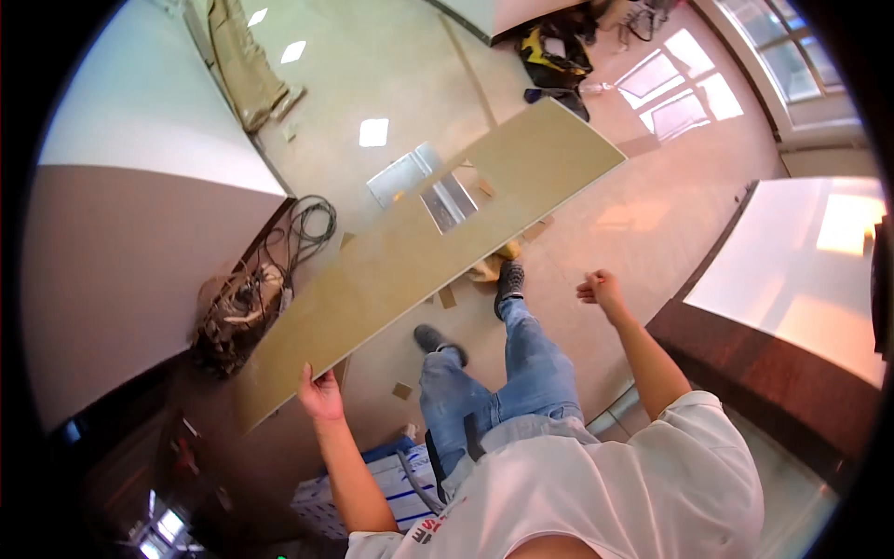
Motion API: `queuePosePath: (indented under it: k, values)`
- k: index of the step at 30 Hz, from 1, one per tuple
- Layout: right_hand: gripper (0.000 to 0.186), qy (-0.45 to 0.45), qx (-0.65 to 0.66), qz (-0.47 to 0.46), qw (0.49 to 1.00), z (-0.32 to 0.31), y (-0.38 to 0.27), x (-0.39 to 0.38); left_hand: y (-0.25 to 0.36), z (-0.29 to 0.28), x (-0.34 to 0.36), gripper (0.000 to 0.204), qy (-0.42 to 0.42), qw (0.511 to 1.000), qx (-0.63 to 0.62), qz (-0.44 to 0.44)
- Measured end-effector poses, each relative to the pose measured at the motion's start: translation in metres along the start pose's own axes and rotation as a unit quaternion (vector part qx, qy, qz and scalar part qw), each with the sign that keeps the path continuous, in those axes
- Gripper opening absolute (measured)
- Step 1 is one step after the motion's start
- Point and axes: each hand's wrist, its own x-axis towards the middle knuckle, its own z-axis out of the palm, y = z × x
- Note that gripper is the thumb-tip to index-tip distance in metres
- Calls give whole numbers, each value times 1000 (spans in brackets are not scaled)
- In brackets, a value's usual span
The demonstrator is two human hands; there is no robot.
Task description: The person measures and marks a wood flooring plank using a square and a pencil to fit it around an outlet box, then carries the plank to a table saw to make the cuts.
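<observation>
A long beige board (372, 289) slants across the view from lower left to upper right, with a cutout near the middle of its far side. My left hand (321, 396) grips its near edge toward the lower-left end, thumb on top. My right hand (601, 289) is in the air to the right of the board, apart from it. Its fingers are loosely bent and nothing shows in them. A shiny silver metal piece (400, 175) is on the floor beyond the board, partly seen through the cutout.
A tangle of cable and a brown bag (240, 303) lie by the white cabinet (121, 233) at left. Flattened cardboard (237, 65) and a black-and-yellow bag (554, 56) are farther off. A white-topped counter (792, 270) stands right. Small scraps (401, 390) dot the floor near my shoes.
</observation>
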Motion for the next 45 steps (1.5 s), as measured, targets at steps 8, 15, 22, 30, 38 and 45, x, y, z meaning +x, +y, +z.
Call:
queuePosePath:
  k: [8, 15, 22, 30, 38, 45]
  values:
    - [28, -42, -100, -26, 994, 34, -4, 211, -91, -39, 130, 40, 13, 997, -20, 79]
    - [27, -112, 13, -135, 984, 229, -4, 480, -176, -151, 344, 36, -47, 985, -31, 164]
    - [33, -152, 65, -321, 933, 356, -61, 641, -238, -225, 496, 36, -106, 974, -27, 198]
    - [40, -232, 5, -422, 877, 426, -82, 667, -247, -254, 538, 36, -117, 958, 2, 262]
    - [41, -303, 108, -369, 872, 368, -92, 709, -300, -243, 540, 34, -88, 967, -2, 241]
    - [12, -73, -174, -766, 614, 329, 1, 519, -291, -262, 533, 33, -106, 965, -3, 239]
